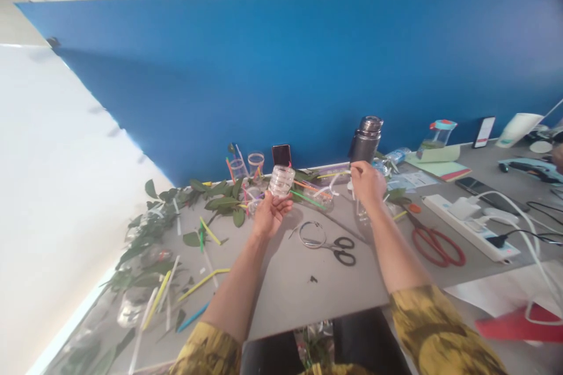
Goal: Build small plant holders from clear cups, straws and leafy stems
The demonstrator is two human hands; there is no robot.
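My left hand (269, 214) is raised over the grey table (285, 281) and its fingers are closed round a clear ribbed plastic cup (281, 180), held upright. My right hand (367, 183) is lifted to the right of it, fingers pinched on a thin white straw (336, 177) that runs off to the left. Below and between the hands lie black-handled scissors (336, 244) next to a wire ring (311, 233).
Leafy green stems (176, 211) and coloured straws (206, 278) litter the left of the table. A dark metal flask (365, 139), small clear cups (255, 162) and a phone (281, 155) stand by the blue wall. Red-handled scissors (435, 243), a white power strip (470, 222) and cables lie to the right.
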